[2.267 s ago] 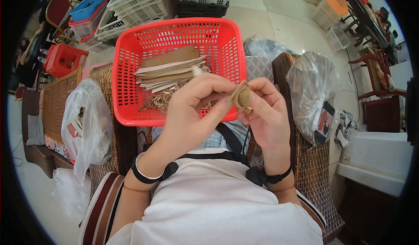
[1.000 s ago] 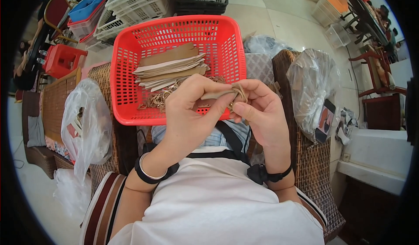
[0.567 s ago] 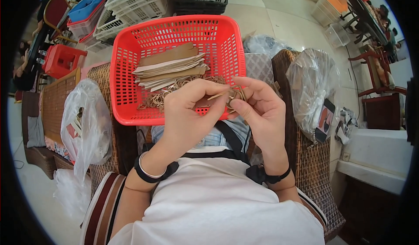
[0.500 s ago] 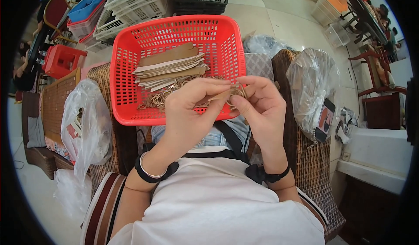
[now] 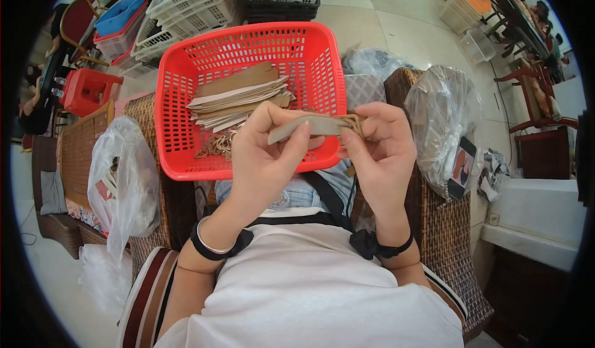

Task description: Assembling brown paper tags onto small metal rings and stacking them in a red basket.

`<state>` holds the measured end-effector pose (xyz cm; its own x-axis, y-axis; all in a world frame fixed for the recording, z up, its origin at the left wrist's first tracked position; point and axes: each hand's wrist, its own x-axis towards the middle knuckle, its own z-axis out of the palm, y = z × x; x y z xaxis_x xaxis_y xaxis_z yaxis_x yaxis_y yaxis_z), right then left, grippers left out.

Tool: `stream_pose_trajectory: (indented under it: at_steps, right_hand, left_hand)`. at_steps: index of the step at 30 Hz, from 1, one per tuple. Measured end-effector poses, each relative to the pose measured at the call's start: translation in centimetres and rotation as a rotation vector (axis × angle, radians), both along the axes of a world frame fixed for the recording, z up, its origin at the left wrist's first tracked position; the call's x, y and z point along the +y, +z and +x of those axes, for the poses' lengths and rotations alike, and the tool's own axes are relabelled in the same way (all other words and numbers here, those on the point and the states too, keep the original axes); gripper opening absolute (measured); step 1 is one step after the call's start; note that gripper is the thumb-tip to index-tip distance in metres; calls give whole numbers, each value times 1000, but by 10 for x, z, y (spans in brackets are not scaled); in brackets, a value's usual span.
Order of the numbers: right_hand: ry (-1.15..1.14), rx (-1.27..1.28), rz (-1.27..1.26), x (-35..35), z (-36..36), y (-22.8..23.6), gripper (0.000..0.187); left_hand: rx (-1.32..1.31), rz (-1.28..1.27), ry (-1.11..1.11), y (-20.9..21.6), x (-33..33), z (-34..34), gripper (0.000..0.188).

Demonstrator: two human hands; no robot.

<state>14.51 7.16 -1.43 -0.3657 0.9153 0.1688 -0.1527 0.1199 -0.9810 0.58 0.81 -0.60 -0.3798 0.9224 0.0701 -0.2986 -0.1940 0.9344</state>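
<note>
Turned since half a second ago, when little more than a narrow edge shows, the grey-beige leather-like strip (image 5: pixel 322 125) now presents its broad face, and the right hand (image 5: pixel 381 146) sits slightly farther to the right. The strip lies between the two hands, raised over the near right part of the red plastic basket (image 5: pixel 170 162). The left hand (image 5: pixel 266 149) pinches it, thumb laid on the upper face and fingers behind. The right hand pinches its far end, thumb against a tan loop (image 5: pixel 354 123); whether a metal ring sits inside that loop is too small to tell.

The step in hand looks like working the strip where it meets the loop. My judgement is that the next move calls for a steady right pinch on the loop while the left keeps the strip flat and untwisted.

The strip is smooth, matte and gently curved, with a blunt free end past the left thumb. In the basket, the stack of flat strips (image 5: pixel 242 94) shows brown faces and pale edges, loosely fanned. Beside it lie shiny gold-toned metal rings (image 5: pixel 218 145), tangled in a heap. The basket's walls are rigid and slotted; the wicker armrest (image 5: pixel 446 236) is coarsely woven, and the clear plastic bag (image 5: pixel 440 118) on it is crinkled and glossy.
</note>
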Motion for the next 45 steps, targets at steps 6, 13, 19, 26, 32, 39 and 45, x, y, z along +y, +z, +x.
stream_pose_trajectory:
  at_steps: [6, 13, 19, 26, 32, 39, 45]
  right_hand:
    - [-58, -88, 175, -2, 1, -4, 33]
    - [413, 216, -416, 18, 26, 22, 43]
    - [437, 128, -379, 18, 25, 18, 41]
    - [384, 147, -336, 22, 27, 17, 34]
    - [391, 215, -348, 21, 32, 19, 13]
    - [538, 452, -607, -1, 12, 8, 17]
    - [527, 542, -816, -1, 5, 5, 17]
  left_hand:
    - [591, 104, 20, -4, -5, 7, 18]
    - [545, -4, 27, 32, -2, -19, 29]
    - [173, -254, -640, 21, 1, -27, 46]
    - [185, -310, -488, 26, -5, -22, 19]
    - [406, -163, -138, 16, -8, -14, 14]
    - [849, 12, 148, 11, -7, -8, 11]
    - [796, 44, 213, 4, -7, -4, 15]
